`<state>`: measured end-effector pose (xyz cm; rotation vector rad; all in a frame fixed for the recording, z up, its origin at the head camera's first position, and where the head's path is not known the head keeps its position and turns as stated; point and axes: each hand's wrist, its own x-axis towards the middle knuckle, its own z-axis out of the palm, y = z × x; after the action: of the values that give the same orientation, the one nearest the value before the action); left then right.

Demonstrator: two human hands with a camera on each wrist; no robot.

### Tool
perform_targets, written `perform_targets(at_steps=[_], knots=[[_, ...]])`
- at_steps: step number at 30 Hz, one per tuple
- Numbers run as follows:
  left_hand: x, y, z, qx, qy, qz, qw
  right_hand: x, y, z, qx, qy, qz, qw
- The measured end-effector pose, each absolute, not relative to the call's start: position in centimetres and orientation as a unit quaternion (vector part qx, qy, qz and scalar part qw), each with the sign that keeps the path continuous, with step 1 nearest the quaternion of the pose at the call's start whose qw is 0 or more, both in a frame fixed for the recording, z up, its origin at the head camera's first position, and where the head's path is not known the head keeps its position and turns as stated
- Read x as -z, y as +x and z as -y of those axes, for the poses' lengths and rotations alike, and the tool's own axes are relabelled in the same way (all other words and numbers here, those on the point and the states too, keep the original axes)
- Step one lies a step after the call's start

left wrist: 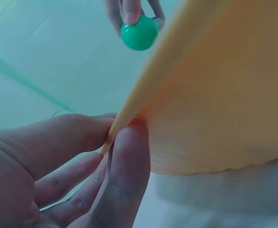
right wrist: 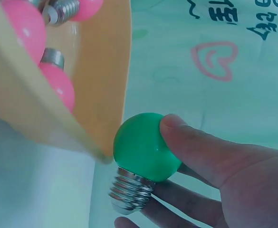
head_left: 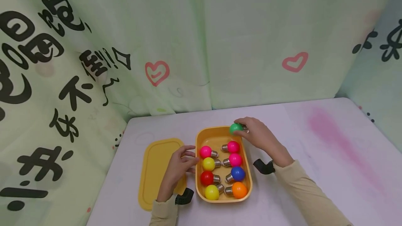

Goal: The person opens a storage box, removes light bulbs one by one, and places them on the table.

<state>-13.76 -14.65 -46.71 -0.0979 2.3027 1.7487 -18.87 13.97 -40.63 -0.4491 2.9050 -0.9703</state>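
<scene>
A green light bulb (head_left: 235,128) is held between the thumb and fingers of my right hand (head_left: 259,133), over the far right corner of an orange-yellow plastic box (head_left: 215,133). In the right wrist view the green bulb's metal screw base points downward, outside the box wall (right wrist: 98,95). My left hand (head_left: 178,166) pinches the box's left rim; the left wrist view shows the rim (left wrist: 129,104) between thumb and fingers. Inside the box lie several bulbs in two columns: pink (head_left: 233,146), yellow (head_left: 208,164), red (head_left: 207,178), blue (head_left: 238,173) and orange (head_left: 239,190).
A flat yellow lid (head_left: 152,177) lies left of the box, partly behind my left hand. Both rest on a whitish table (head_left: 292,132) with a pink smear on its right. A pale green curtain (head_left: 245,44) with black writing hangs behind and beside it.
</scene>
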Motion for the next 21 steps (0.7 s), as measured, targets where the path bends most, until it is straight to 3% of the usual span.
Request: perform_targets(at_steps=[21], knots=[[47.0,-13.8,14.7,-0.599,-0.032,-0.790,0.122,41.7,-19.9,-16.2,0.328,-0.114,-0.937,0.033]])
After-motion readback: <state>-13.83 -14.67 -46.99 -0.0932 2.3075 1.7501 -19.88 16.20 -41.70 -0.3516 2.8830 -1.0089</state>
